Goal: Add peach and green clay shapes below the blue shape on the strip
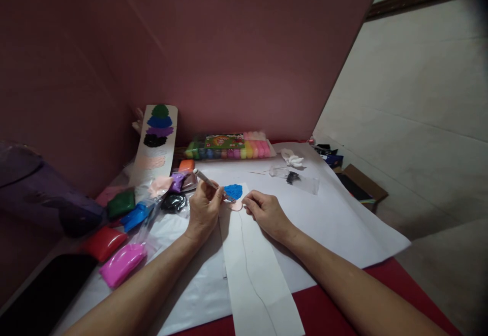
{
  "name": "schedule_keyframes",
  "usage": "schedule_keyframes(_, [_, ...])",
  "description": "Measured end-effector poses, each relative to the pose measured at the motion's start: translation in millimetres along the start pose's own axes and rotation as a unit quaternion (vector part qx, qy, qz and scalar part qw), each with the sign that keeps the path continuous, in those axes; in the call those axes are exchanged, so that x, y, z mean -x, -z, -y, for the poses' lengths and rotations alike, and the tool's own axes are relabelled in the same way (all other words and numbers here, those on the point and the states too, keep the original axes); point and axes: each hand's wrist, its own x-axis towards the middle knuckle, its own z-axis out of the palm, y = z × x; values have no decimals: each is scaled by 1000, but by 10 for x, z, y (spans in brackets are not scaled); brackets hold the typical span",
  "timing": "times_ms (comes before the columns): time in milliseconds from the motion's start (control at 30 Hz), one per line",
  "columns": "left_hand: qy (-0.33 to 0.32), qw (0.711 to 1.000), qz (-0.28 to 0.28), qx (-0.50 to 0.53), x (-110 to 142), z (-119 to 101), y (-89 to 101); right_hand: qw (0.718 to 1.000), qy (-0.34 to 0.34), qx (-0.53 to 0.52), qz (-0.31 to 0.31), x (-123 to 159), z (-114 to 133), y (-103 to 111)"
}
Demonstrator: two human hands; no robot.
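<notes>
My left hand (206,205) is closed around a slim pen-like tool (203,176) with a pale, dark-marked handle. The tool's narrow end points down at the seam between a rough blue clay patch (233,191) and a smooth pale pink clay patch (237,206). Both patches lie at the far end of a long white card strip (251,265), which has a wavy pencil line along it. My right hand (265,213) is at the pink patch's right side, thumb and fingertips pinched together. Whatever may be between those fingertips is too small to make out.
Bagged clay in several colours, such as green (121,204), red (103,243) and pink (124,265), lies left. A second card (158,145) with coloured patches leans behind. A clay pack (229,147), white clay (293,159) and a clear wrapper (307,182) lie farther back on white paper (335,214).
</notes>
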Motion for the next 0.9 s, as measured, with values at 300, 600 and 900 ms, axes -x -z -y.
schedule_keyframes(300, [-14,996,21,-81,-33,1,19,1000,-5,2,3,0,-1,3])
schedule_keyframes(600, [-27,995,13,-99,-62,28,19,1000,-3,1,2,-2,6,4])
schedule_keyframes(900, [-38,994,-7,-103,-84,27,25,1000,-1,2,2,7,-2,9])
